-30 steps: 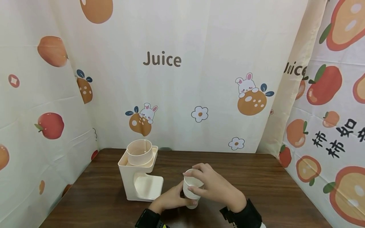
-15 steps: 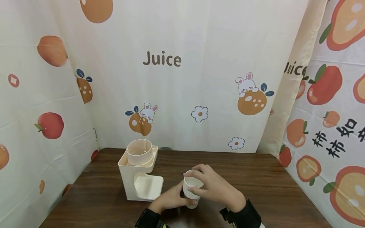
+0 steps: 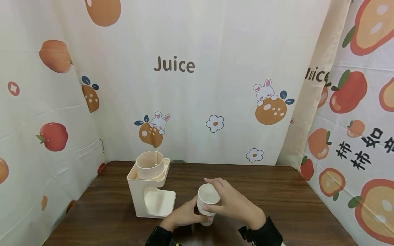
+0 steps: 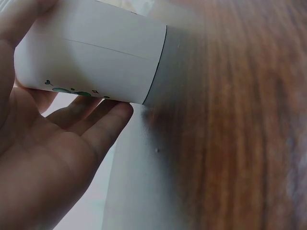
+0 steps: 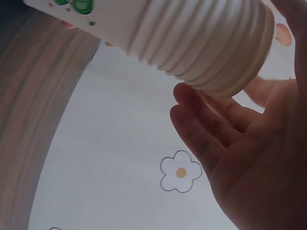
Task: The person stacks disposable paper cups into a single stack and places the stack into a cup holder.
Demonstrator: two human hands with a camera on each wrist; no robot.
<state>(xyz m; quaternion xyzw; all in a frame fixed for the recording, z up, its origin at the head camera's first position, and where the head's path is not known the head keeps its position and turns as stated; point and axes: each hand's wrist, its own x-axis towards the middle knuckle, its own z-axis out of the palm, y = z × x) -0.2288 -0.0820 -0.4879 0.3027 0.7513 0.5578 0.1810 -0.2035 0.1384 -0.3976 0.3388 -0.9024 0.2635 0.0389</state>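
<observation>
A stack of white paper cups (image 3: 208,195) stands upright on the brown table, its open top facing up. Ribbed rims of several nested cups (image 5: 206,43) show in the right wrist view, with a green print on the lowest cup. My left hand (image 3: 186,215) grips the lower part, thumb and fingers around it; in the left wrist view the bottom cup (image 4: 91,52) lies against its fingers. My right hand (image 3: 231,201) holds the upper part loosely, thumb on the near side and forefinger reaching past the far rim. Its other fingers are hidden behind the stack in the head view.
Left of the hands stands a cream holder (image 3: 138,198) with a flat ledge (image 3: 160,203) and a round cream container (image 3: 150,165) in its top. Fruit-printed curtains (image 3: 191,95) enclose the table (image 3: 261,184) at the back and sides.
My right forefinger has lifted from over the cup's opening toward the far rim, exposing more of the mouth. The left hand keeps its grip. The head view has shifted slightly.
</observation>
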